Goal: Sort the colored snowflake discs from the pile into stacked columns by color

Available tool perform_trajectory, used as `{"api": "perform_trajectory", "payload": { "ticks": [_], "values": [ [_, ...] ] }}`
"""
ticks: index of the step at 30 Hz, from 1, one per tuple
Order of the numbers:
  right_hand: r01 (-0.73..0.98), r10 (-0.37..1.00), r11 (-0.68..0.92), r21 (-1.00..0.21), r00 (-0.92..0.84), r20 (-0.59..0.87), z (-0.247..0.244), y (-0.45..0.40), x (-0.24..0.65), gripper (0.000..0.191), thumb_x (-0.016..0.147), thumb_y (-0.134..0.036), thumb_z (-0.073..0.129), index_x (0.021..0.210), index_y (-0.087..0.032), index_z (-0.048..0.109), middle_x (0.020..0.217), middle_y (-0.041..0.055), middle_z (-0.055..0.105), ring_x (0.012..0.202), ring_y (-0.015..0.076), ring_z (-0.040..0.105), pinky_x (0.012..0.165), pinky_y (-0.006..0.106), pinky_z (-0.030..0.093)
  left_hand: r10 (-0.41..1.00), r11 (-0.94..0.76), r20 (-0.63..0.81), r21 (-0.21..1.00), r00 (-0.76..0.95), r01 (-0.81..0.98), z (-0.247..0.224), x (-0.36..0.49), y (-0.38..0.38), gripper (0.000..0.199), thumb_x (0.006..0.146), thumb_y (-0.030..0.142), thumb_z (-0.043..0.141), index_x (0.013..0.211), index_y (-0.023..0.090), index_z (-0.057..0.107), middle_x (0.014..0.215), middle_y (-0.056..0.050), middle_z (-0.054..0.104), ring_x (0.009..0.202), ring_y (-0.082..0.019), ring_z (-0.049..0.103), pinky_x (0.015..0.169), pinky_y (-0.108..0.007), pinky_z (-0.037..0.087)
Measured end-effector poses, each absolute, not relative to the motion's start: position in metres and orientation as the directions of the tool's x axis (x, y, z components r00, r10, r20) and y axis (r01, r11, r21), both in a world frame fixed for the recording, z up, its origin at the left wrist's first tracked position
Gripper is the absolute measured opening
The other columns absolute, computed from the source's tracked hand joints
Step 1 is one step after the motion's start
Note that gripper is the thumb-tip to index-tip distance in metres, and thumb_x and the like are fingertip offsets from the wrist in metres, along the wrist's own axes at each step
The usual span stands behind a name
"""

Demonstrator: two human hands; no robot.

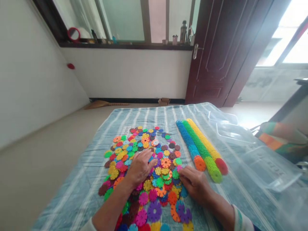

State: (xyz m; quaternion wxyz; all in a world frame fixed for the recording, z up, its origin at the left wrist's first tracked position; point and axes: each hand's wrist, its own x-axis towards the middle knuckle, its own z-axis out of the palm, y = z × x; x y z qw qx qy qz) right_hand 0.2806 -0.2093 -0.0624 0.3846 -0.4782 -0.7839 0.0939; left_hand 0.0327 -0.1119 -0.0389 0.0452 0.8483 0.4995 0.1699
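Note:
A heap of colourful notched plastic discs is spread over the bed cover. My left hand rests palm down on the middle of the heap, its fingers stretched forward and the thumb apart. At the heap's right edge is my right hand, fingers curled together and tips beside a pink disc. Whether it pinches a disc is hidden. To its right lie three long rows of stacked discs: a blue row with an orange end, a green row, and a yellow row with a red end.
Clear plastic containers stand along the right side of the striped bed cover. Beyond the bed are a broom, a small cardboard box and a dark red door. A flask stands on the window ledge.

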Motion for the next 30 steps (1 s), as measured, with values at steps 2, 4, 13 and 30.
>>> {"api": "perform_trajectory", "payload": {
  "ticks": [2,4,13,30],
  "values": [
    [0.675,0.819,0.528,-0.516,-0.244,0.519,-0.063,-0.210,0.280,0.022,0.097,-0.024,0.043,0.085,-0.020,0.061,0.071,0.0000,0.058,0.062,0.0121,0.057,0.057,0.021,0.043,0.856,-0.508,0.269,0.273,0.442,0.817,-0.039,0.032,-0.111,0.028,0.091,0.036,0.051,0.110,0.022,0.067,0.123,-0.010,0.068,0.118,-0.025,0.060,0.104,-0.043,0.044],
    [0.670,0.813,0.536,-0.514,-0.244,0.529,-0.064,-0.210,0.280,0.022,0.097,-0.024,0.043,0.086,-0.021,0.061,0.071,0.0001,0.059,0.062,0.0123,0.057,0.057,0.021,0.043,0.850,-0.518,0.291,0.299,0.440,0.802,-0.039,0.031,-0.112,0.025,0.090,0.032,0.049,0.103,0.022,0.069,0.115,-0.008,0.071,0.112,-0.023,0.063,0.101,-0.041,0.047],
    [0.665,0.817,0.536,-0.520,-0.252,0.519,-0.069,-0.212,0.280,0.022,0.099,-0.026,0.043,0.087,-0.021,0.061,0.071,-0.0008,0.058,0.062,0.0118,0.058,0.058,0.020,0.044,0.910,-0.353,0.320,0.258,0.265,0.900,-0.011,0.015,-0.089,0.025,0.084,0.017,0.047,0.091,0.019,0.070,0.097,-0.009,0.071,0.099,-0.022,0.065,0.093,-0.033,0.051],
    [0.691,0.809,0.539,-0.482,-0.264,0.525,-0.073,-0.209,0.280,0.020,0.097,-0.022,0.043,0.084,-0.021,0.058,0.073,-0.0002,0.058,0.064,0.0125,0.058,0.058,0.022,0.041,0.999,-0.013,0.039,0.217,0.005,0.976,0.006,0.032,-0.019,0.014,0.065,0.025,0.065,0.076,0.018,0.070,0.080,-0.007,0.072,0.081,-0.023,0.066,0.065,-0.026,0.044]
  ]
}}
